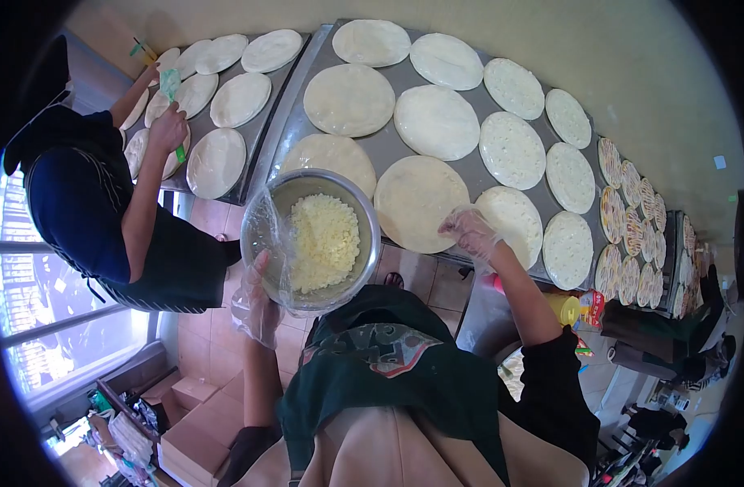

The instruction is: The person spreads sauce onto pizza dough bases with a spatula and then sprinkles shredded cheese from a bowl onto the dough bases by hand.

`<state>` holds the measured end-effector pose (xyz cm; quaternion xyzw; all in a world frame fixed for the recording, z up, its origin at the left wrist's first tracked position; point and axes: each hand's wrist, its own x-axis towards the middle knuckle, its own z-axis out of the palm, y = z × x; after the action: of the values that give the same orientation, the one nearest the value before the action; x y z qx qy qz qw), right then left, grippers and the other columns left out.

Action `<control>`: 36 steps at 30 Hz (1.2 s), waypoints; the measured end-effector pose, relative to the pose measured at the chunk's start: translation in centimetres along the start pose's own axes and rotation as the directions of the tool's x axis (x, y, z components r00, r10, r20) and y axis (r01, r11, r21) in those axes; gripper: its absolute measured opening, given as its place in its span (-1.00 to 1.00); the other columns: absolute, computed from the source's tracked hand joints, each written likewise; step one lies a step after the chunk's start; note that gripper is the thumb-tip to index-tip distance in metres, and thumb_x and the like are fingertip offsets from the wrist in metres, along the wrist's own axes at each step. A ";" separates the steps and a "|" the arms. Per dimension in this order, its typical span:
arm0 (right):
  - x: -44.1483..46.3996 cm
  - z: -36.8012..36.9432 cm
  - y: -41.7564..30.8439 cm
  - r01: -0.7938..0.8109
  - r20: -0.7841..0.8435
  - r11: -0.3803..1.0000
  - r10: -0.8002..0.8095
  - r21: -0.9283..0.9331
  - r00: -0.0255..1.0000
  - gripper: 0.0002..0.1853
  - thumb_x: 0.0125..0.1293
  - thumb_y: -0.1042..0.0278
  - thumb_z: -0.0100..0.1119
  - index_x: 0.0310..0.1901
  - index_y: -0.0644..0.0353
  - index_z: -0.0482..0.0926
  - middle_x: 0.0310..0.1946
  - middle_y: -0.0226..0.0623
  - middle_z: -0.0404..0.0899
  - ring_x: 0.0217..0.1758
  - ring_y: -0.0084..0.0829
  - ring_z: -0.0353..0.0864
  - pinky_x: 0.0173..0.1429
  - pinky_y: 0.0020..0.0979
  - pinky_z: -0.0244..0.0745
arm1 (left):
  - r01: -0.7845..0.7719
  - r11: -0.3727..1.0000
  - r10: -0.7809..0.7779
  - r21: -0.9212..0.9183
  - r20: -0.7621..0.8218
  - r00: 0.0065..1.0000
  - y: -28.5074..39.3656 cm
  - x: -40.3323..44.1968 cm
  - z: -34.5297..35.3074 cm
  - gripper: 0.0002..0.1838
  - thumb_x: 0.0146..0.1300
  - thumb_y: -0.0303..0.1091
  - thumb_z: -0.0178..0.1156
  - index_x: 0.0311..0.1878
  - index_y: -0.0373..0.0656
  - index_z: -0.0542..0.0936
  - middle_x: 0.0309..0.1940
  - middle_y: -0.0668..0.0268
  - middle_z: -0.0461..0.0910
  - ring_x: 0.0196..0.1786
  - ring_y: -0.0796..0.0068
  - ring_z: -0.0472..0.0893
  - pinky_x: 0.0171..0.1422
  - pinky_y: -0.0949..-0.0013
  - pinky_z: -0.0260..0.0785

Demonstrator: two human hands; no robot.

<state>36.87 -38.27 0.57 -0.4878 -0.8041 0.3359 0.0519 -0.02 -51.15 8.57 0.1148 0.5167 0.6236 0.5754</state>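
A metal bowl holds a heap of pale yellow crumbled or grated food, with clear plastic film over its left side. My left hand, in a clear plastic glove, grips the bowl at its lower left rim. My right hand, gloved too, hovers at the front edge of the table between two round dough bases, its fingers drawn together; whatever may be in them is too small to make out. The nearer base looks plain and flat. Right of it lies another pale base, partly behind my right hand.
Rows of dough rounds cover the metal table; striped topped rounds lie farther right. At left a co-worker works over another table with a green-handled tool. A yellow container stands low at right, boxes at lower left.
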 end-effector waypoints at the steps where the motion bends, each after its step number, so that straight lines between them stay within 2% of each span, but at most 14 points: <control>1: 0.0 0.0 -0.6 -0.039 0.007 0.999 0.039 0.022 0.999 -0.82 -0.06 0.40 0.14 -0.38 0.20 0.64 -0.46 -0.09 0.60 -0.33 -0.23 0.62 -0.19 -0.33 0.48 | 0.012 1.000 -0.013 -0.018 -0.008 1.000 -0.1 0.0 -0.1 -0.48 0.22 -0.18 0.13 0.14 -0.30 0.32 -0.04 0.20 0.46 -0.02 0.37 0.49 0.10 0.36 0.35; 6: 0.4 -0.6 -3.1 -0.175 0.105 0.975 0.162 0.136 0.981 -0.80 -0.07 0.44 0.12 -0.36 0.24 0.63 -0.47 -0.06 0.59 -0.33 -0.18 0.61 -0.17 -0.30 0.47 | 0.003 1.000 -0.003 0.015 0.014 1.000 -0.1 -0.6 -0.4 -0.46 0.22 -0.15 0.12 0.16 -0.27 0.31 -0.03 0.23 0.46 -0.01 0.43 0.48 0.10 0.39 0.32; 9: 0.9 0.5 -2.2 0.002 0.119 0.994 -0.016 0.109 0.993 -0.80 -0.07 0.46 0.10 -0.36 0.27 0.62 -0.49 -0.05 0.58 -0.35 -0.17 0.60 -0.17 -0.30 0.47 | 0.010 1.000 -0.011 0.021 0.011 1.000 -0.2 -0.5 -0.6 -0.48 0.22 -0.14 0.12 0.14 -0.27 0.33 -0.06 0.24 0.48 -0.05 0.45 0.50 0.06 0.40 0.35; 11: 1.3 1.4 -1.3 0.234 0.081 0.972 -0.232 -0.012 0.969 -0.83 -0.03 0.45 0.11 -0.36 0.24 0.60 -0.44 -0.13 0.54 -0.30 -0.25 0.54 -0.20 -0.33 0.42 | 0.025 1.000 -0.025 0.005 0.007 1.000 -0.3 -0.5 -0.8 -0.49 0.22 -0.14 0.12 0.12 -0.28 0.34 -0.07 0.25 0.49 -0.07 0.47 0.51 0.04 0.40 0.38; 12: 1.4 1.0 -2.0 0.238 0.085 0.971 -0.236 -0.012 0.968 -0.83 -0.03 0.45 0.11 -0.36 0.24 0.60 -0.44 -0.13 0.54 -0.30 -0.25 0.54 -0.20 -0.33 0.42 | 0.023 1.000 -0.023 0.003 0.003 1.000 -0.3 -0.5 -0.9 -0.49 0.22 -0.14 0.12 0.12 -0.28 0.34 -0.07 0.25 0.49 -0.07 0.47 0.51 0.04 0.40 0.38; 15: 2.0 0.2 -4.1 0.196 0.150 0.978 -0.204 0.064 0.967 -0.81 0.00 0.49 0.09 -0.31 0.23 0.61 -0.36 -0.11 0.54 -0.24 -0.23 0.54 -0.17 -0.34 0.42 | 0.024 0.999 -0.024 -0.025 0.003 1.000 -0.7 -0.6 -1.3 -0.49 0.22 -0.14 0.12 0.13 -0.27 0.33 -0.05 0.24 0.48 -0.04 0.46 0.50 0.07 0.39 0.36; 17: 2.7 0.2 -4.9 -0.006 0.203 0.996 -0.013 0.094 0.979 -0.79 0.01 0.50 0.09 -0.27 0.21 0.62 -0.33 -0.11 0.55 -0.22 -0.23 0.55 -0.14 -0.34 0.42 | 0.014 0.998 -0.014 -0.055 -0.001 1.000 -0.9 -0.6 -1.5 -0.49 0.23 -0.15 0.11 0.14 -0.26 0.32 -0.03 0.24 0.47 -0.01 0.45 0.48 0.09 0.38 0.34; 18: 3.0 0.5 -4.8 -0.002 0.207 0.996 -0.018 0.093 0.978 -0.79 0.01 0.50 0.09 -0.27 0.21 0.62 -0.33 -0.11 0.55 -0.22 -0.23 0.55 -0.14 -0.34 0.42 | 0.011 0.998 -0.011 -0.057 -0.006 1.000 -0.8 -0.6 -1.6 -0.49 0.23 -0.15 0.11 0.14 -0.26 0.32 -0.03 0.24 0.47 -0.01 0.45 0.48 0.09 0.38 0.34; 20: 3.6 1.2 -4.3 0.219 0.093 0.972 -0.226 0.086 0.970 -0.77 0.00 0.46 0.09 -0.27 0.26 0.63 -0.39 -0.02 0.60 -0.26 -0.15 0.61 -0.14 -0.30 0.46 | 0.015 0.998 -0.016 -0.058 -0.024 1.000 -0.8 -0.7 -1.7 -0.49 0.23 -0.15 0.11 0.15 -0.25 0.32 -0.02 0.24 0.46 0.01 0.43 0.47 0.11 0.37 0.32; 23: 4.4 1.4 -5.3 0.080 0.171 0.994 -0.091 0.071 0.981 -0.78 0.00 0.44 0.11 -0.29 0.26 0.63 -0.43 -0.03 0.60 -0.28 -0.15 0.62 -0.15 -0.31 0.46 | 0.008 0.997 -0.012 -0.073 -0.052 0.999 -1.0 -0.6 -2.0 -0.49 0.23 -0.15 0.11 0.16 -0.25 0.32 -0.03 0.24 0.46 -0.01 0.42 0.48 0.09 0.37 0.33; 27: 5.3 1.2 -5.9 0.069 0.177 0.996 -0.077 0.054 0.981 -0.79 0.00 0.45 0.12 -0.29 0.27 0.63 -0.43 -0.02 0.59 -0.29 -0.14 0.61 -0.14 -0.31 0.46 | 0.007 0.996 -0.011 -0.087 -0.051 0.999 -0.8 -1.0 -2.1 -0.49 0.23 -0.15 0.12 0.15 -0.25 0.32 -0.04 0.23 0.47 -0.03 0.42 0.50 0.08 0.36 0.35; 30: 6.0 1.5 -5.1 0.132 0.203 0.980 -0.161 0.147 0.966 -0.77 -0.02 0.51 0.09 -0.28 0.26 0.63 -0.45 -0.02 0.59 -0.33 -0.13 0.61 -0.16 -0.30 0.47 | -0.018 0.993 0.011 -0.113 -0.064 0.998 -0.7 -1.1 -1.9 -0.49 0.22 -0.15 0.13 0.14 -0.25 0.33 -0.06 0.23 0.48 -0.05 0.42 0.51 0.07 0.36 0.36; 32: 6.6 1.3 -5.1 0.353 0.025 0.932 -0.355 0.081 0.934 -0.74 -0.05 0.55 0.04 -0.27 0.27 0.62 -0.45 -0.01 0.58 -0.33 -0.17 0.61 -0.18 -0.31 0.46 | -0.015 0.994 0.005 -0.111 -0.089 0.996 -0.5 -1.3 -1.8 -0.49 0.21 -0.15 0.13 0.14 -0.25 0.33 -0.05 0.22 0.47 -0.04 0.41 0.51 0.07 0.37 0.36; 36: 8.5 2.5 -4.1 0.357 0.010 0.927 -0.361 0.117 0.933 -0.73 -0.06 0.57 0.03 -0.27 0.31 0.61 -0.48 -0.02 0.57 -0.36 -0.25 0.60 -0.21 -0.32 0.45 | -0.007 0.994 -0.004 -0.109 -0.097 0.995 -0.9 -1.0 -2.5 -0.48 0.22 -0.15 0.13 0.15 -0.26 0.32 -0.04 0.22 0.47 -0.02 0.41 0.49 0.09 0.36 0.34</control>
<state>28.35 -33.75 -1.05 -0.3234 -0.8600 0.3736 0.1273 -1.01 -53.49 7.23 0.0532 0.5091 0.6561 0.5546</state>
